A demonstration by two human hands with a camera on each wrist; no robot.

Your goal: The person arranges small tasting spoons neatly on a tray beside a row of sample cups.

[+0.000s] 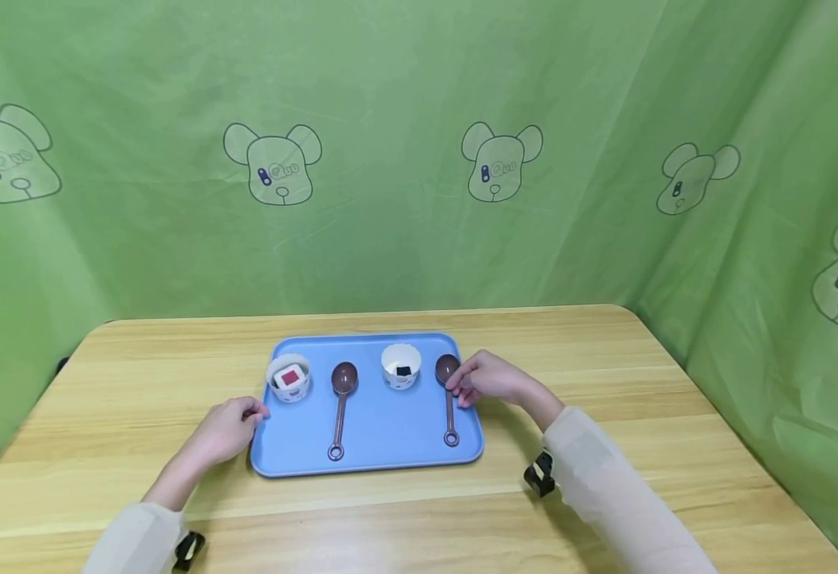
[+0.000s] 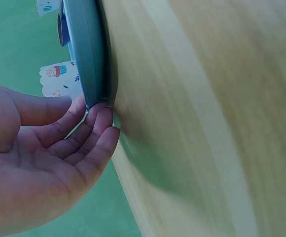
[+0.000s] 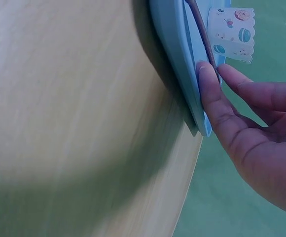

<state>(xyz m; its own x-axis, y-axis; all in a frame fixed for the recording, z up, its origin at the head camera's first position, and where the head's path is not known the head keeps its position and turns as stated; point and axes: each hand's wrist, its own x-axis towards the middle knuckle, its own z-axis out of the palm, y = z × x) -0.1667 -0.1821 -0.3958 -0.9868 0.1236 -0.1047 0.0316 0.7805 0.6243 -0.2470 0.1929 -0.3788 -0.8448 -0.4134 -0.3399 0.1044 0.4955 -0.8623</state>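
On the blue tray (image 1: 368, 430) lie two brown measuring spoons, each with a round bowl and a ring-ended handle. My right hand (image 1: 486, 376) pinches the handle of the right spoon (image 1: 450, 414) just below its bowl, with thumb and index finger in the right wrist view. My left hand (image 1: 226, 430) is at the tray's left rim; its curled fingers (image 2: 96, 140) wrap the edge there, thumb on the inner side. Between the paper cups rests the left spoon (image 1: 342, 399). The left paper cup (image 1: 293, 392) holds a white block with a red square.
Near the tray's back right stands another paper cup (image 1: 400, 379) with a small black-faced piece inside. The tray sits on a wooden table (image 1: 390, 526). A green curtain (image 1: 390, 255) with bear drawings hangs behind and at the sides.
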